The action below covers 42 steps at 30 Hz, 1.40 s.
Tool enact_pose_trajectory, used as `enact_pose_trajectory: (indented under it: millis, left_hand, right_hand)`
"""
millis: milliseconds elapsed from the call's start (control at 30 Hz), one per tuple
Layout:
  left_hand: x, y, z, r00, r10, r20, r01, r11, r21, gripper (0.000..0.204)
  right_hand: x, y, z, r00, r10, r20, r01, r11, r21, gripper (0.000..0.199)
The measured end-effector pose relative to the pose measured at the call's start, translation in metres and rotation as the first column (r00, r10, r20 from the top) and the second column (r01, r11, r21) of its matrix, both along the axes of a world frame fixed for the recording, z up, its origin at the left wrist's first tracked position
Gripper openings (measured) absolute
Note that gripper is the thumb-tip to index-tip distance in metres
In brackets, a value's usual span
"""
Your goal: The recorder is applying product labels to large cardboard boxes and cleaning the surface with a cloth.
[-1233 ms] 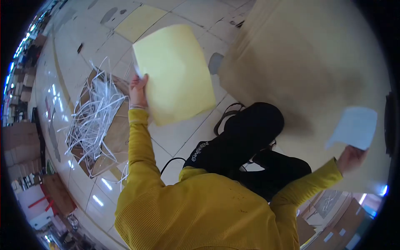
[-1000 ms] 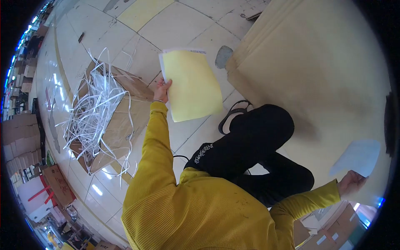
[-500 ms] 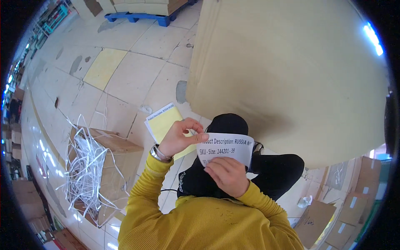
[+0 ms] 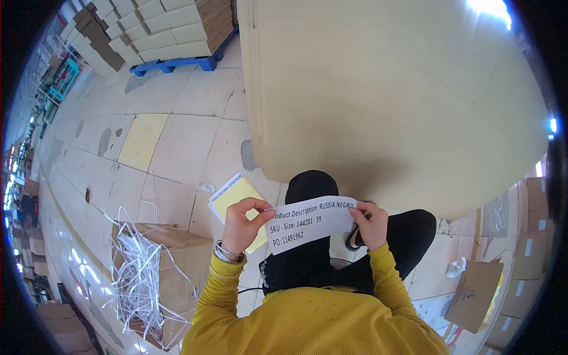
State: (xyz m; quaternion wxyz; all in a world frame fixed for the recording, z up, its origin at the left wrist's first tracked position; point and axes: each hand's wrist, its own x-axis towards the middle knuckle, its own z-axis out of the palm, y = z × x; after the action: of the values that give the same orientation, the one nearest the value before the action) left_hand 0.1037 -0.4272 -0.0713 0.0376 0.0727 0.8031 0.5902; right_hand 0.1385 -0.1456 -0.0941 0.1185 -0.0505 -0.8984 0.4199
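Observation:
A white printed label (image 4: 309, 222) is stretched between both hands in front of my chest. My left hand (image 4: 241, 225) pinches its left edge, and my right hand (image 4: 371, 223) pinches its right edge. A yellow backing sheet (image 4: 236, 200) lies on the floor tiles just behind my left hand, not held. Directly ahead stands a large flat cardboard box (image 4: 390, 94), its top close above the label. My black trouser legs (image 4: 322, 260) show below the label.
An open carton (image 4: 160, 266) stuffed with white plastic strapping stands at my lower left. A blue pallet (image 4: 177, 62) stacked with flat cartons is far ahead on the left. Small brown boxes (image 4: 473, 293) and a crumpled white scrap (image 4: 455, 267) lie at my right.
My arms, earlier spread wide with the yellow sheet in the left hand and the label in the right, have come together. The yellow sheet now lies on the floor; both hands hold the label.

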Motion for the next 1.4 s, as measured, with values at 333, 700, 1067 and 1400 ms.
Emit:
enact_pose_trajectory:
  millis: [333, 700, 1067, 1400]
  left_hand:
    - [-0.143, -0.007, 0.055, 0.954, 0.049, -0.295, 0.0, 0.987, 0.164, 0.053]
    - [-0.3, 0.031, 0.028, 0.902, 0.184, -0.392, -0.117, 0.975, 0.188, 0.075]
    - [-0.304, 0.03, 0.006, 0.874, 0.194, -0.446, -0.062, 0.954, 0.293, 0.071]
    - [-0.308, 0.029, -0.001, 0.831, 0.339, -0.442, -0.202, 0.923, 0.329, 0.087]
  right_hand:
    - [-0.111, 0.028, 0.062, 0.951, 0.012, -0.308, -0.054, 0.99, -0.129, 0.013]
    - [-0.235, 0.016, 0.023, 0.852, -0.287, -0.438, 0.362, 0.927, 0.095, 0.02]
    - [-0.24, 0.014, 0.015, 0.863, -0.308, -0.401, 0.399, 0.902, 0.164, 0.018]
    - [-0.244, -0.003, 0.026, 0.772, -0.404, -0.491, 0.552, 0.809, 0.202, 0.008]
